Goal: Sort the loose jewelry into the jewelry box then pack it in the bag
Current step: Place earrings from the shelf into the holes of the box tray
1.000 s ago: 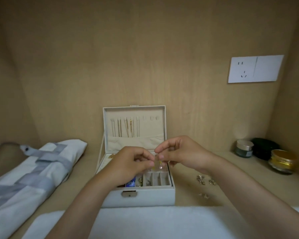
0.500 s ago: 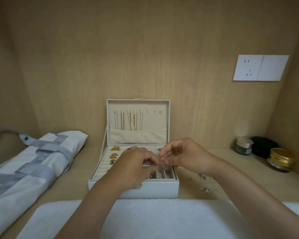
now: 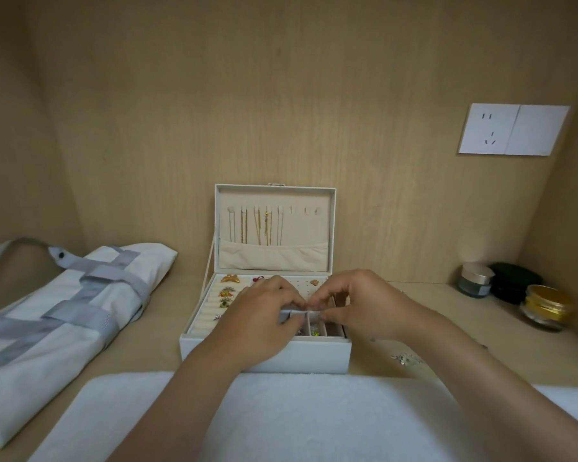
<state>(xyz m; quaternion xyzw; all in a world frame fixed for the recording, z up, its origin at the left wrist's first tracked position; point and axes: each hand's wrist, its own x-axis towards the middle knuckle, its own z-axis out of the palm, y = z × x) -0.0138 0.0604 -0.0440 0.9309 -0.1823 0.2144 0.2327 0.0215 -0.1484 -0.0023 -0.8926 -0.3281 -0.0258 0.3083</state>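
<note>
You are holding both hands over the front right compartments of the jewelry box. Your left grip and right grip are both clenching, fingertips meeting on a small pale piece just above the dividers; it is too blurred to say what it is. The box is sitting open on the counter with its lid standing upright against the back wall. Gold chains are hanging inside the lid, and brooches are lying on the ring rolls at the left. A few loose jewelry pieces are lying on the counter to the right of the box, near your right forearm. The bag is lying flat, well apart to the left. A white towel is lying in front of the box, and three jars are standing in the far right corner.
</note>
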